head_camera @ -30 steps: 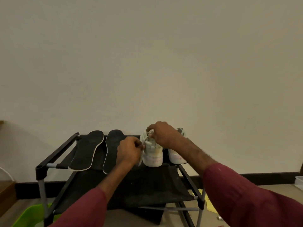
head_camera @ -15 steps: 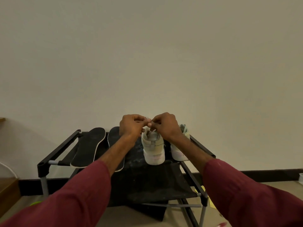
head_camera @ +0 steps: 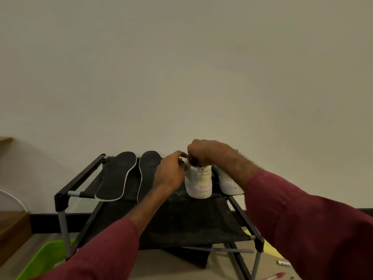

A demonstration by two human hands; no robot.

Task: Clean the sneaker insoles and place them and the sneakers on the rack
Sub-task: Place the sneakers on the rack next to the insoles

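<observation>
A person in maroon sleeves works at a black rack [head_camera: 80,176] against a bare wall; the task looks all but finished. The outer insole [head_camera: 116,174] and the inner insole [head_camera: 146,172] lie flat, side by side, on the left of the top shelf; whether they are clean cannot be judged from here. The inner sneaker [head_camera: 198,182] and the outer sneaker [head_camera: 230,183] stand heel-first, just beside each other, on the right of the same shelf. The right grip [head_camera: 205,152] curls over the mouth of the inner sneaker, fingers hooked at its collar; the left grip [head_camera: 169,172] has bent fingertips against that collar's left edge, and whether they pinch a lace or anything else cannot be told. All 4 items sit on the rack; what is left appears to be a last tidying of the inner sneaker's top and letting go. A green tub [head_camera: 44,257] sits on the floor at lower left.
</observation>
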